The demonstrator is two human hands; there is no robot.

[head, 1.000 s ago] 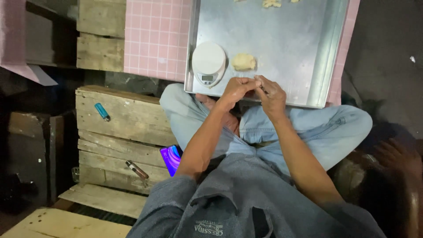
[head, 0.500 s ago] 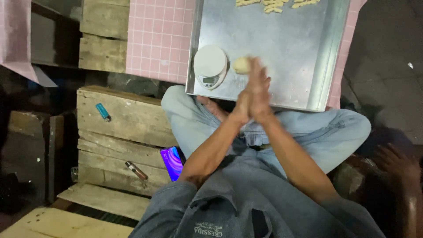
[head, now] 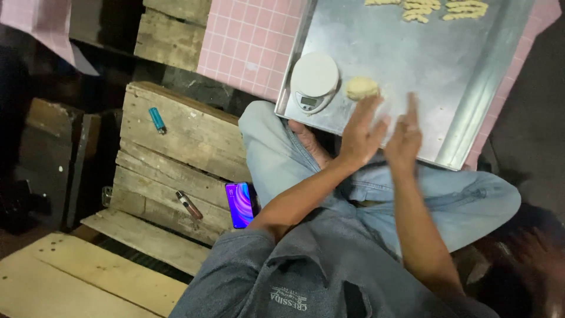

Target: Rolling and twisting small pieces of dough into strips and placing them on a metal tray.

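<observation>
While hands [head: 382, 132] hover (open), dough lump [head: 361, 88] sits just beyond.

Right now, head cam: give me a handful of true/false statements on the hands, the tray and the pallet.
1. Both hands, left hand and right hand, are raised with flat palms over the metal tray. True.
2. The dough ball sits on the white kitchen scale. False: it lies on the tray beside the scale.
3. A blue lighter lies on the wooden pallet. True.
4. The phone has a dark screen. False: its screen is lit purple.
5. Shaped dough pieces lie at the tray's far edge. True.
</observation>
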